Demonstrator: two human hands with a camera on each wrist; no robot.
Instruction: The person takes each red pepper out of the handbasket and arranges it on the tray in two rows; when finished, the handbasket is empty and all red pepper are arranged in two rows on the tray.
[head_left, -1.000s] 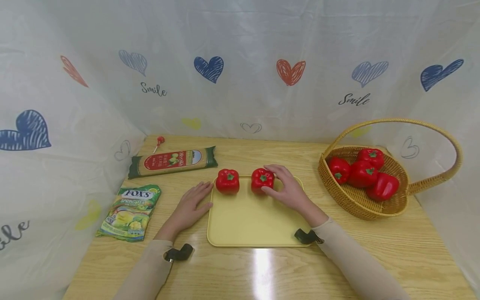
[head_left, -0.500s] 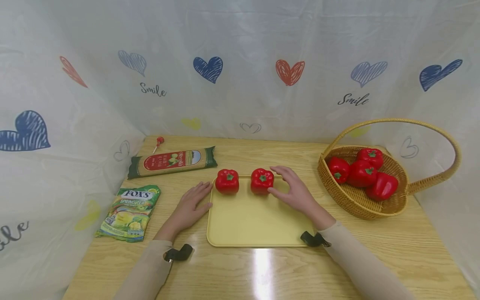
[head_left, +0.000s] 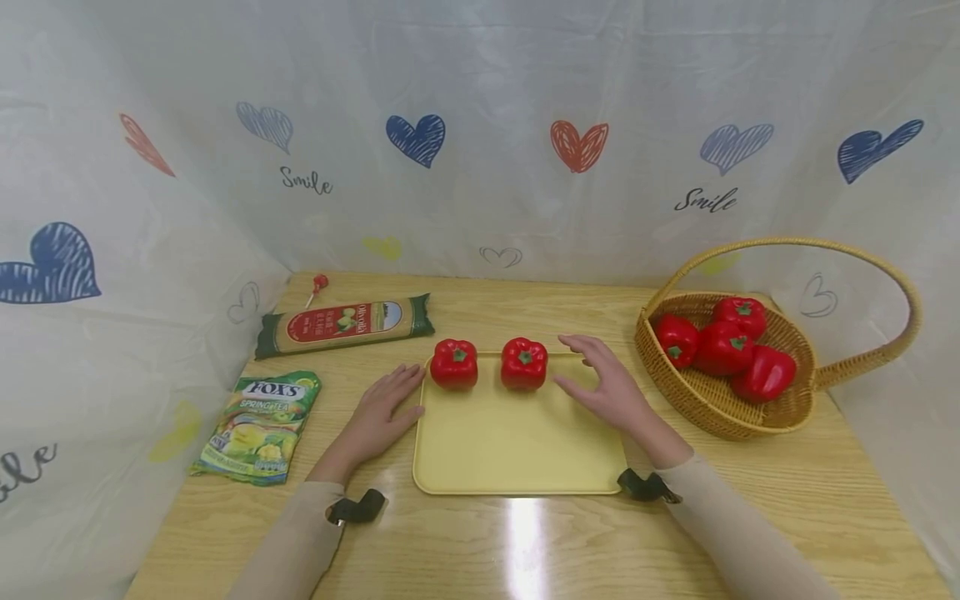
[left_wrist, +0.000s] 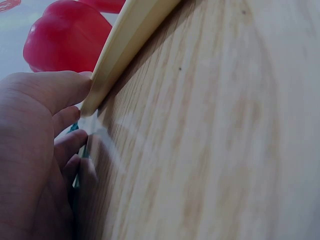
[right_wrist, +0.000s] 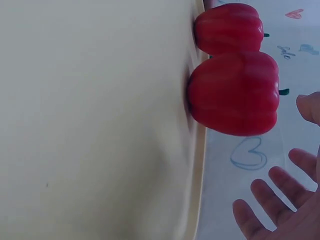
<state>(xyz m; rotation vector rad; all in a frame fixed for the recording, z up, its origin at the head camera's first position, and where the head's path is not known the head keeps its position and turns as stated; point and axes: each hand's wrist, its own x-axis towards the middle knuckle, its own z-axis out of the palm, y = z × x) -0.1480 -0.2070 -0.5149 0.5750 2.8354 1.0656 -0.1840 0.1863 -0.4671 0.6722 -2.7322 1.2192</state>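
Observation:
Two red bell peppers stand upright at the far edge of a yellow tray: a left pepper and a right pepper, with a gap between them. My right hand is over the tray's right side, fingers spread and holding nothing, apart from the right pepper. In the right wrist view its fingers are spread beside that pepper. My left hand lies at the tray's left edge with fingers extended; in the left wrist view its thumb touches the tray rim.
A wicker basket with a tall handle holds several red bell peppers on the right. On the left lie a green candy bag, a long Olivoila packet and a red lollipop. A patterned curtain hangs behind the table.
My right hand has let go of the right pepper and drawn back to the right. The pepper stays on the tray, and my left hand has not moved.

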